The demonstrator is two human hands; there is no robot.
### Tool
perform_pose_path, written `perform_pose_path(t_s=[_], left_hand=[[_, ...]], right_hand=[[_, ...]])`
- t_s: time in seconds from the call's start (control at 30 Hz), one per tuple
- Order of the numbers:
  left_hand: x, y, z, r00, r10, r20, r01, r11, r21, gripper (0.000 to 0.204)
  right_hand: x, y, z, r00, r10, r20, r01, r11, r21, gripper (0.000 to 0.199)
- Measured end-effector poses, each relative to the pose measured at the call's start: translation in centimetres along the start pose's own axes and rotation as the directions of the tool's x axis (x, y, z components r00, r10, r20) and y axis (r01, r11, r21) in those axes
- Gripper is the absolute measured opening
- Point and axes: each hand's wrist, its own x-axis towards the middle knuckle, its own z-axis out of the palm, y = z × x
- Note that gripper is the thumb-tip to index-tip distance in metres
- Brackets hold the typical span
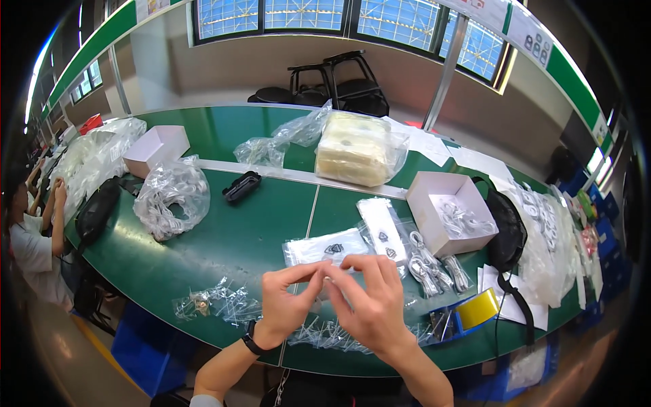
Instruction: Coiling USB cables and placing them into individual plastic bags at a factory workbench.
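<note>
My left hand (288, 303) and my right hand (369, 302) meet above the green table (230, 244), fingertips pinched together on a small clear item (327, 277) that is too small to make out. A black band sits on my left wrist. Just beyond my fingers lie flat clear plastic bags (324, 247) with small dark prints. Under my hands lies a strip of clear wrappers (325, 334). To the right of my right hand lie several bundled white cables (430, 268).
An open white box (426, 203) holds coiled white cables. A bag of white cables (171, 197), a black case (242, 186), a wrapped cream stack (354, 148), a yellow tape roll (477, 308) and a black bag (507, 230) also rest here. A person (30, 237) sits far left.
</note>
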Motion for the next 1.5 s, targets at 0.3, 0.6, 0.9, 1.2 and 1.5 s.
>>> perform_pose_path(t_s=[0.3,0.6,0.9,1.2,1.5], left_hand=[[-0.2,-0.4,0.3,0.994,-0.042,0.1,0.041,0.999,0.01,0.017],[0.4,-1.2,0.3,0.941,0.313,0.132,-0.339,0.893,0.298,0.02],[0.3,-1.2,0.4,0.849,0.461,0.259,-0.528,0.71,0.466,0.022],[0.9,-0.8,0.0,0.86,0.466,0.208,-0.499,0.686,0.53,0.017],[0.4,-0.7,0.3,0.938,0.337,0.085,-0.346,0.877,0.333,0.01]], right_hand=[[0.0,1.8,0.6,0.999,-0.031,0.042,0.035,0.994,-0.104,0.022],[0.3,2.6,0.5,0.994,-0.07,0.088,0.077,0.993,-0.086,0.021],[0.0,3.3,-0.2,0.982,-0.131,0.139,0.149,0.981,-0.128,0.016],[0.0,2.9,1.0,0.992,0.126,-0.012,-0.126,0.992,0.002,0.013],[-0.8,4.9,0.7,0.816,0.57,0.1,-0.496,0.6,0.628,0.007]])
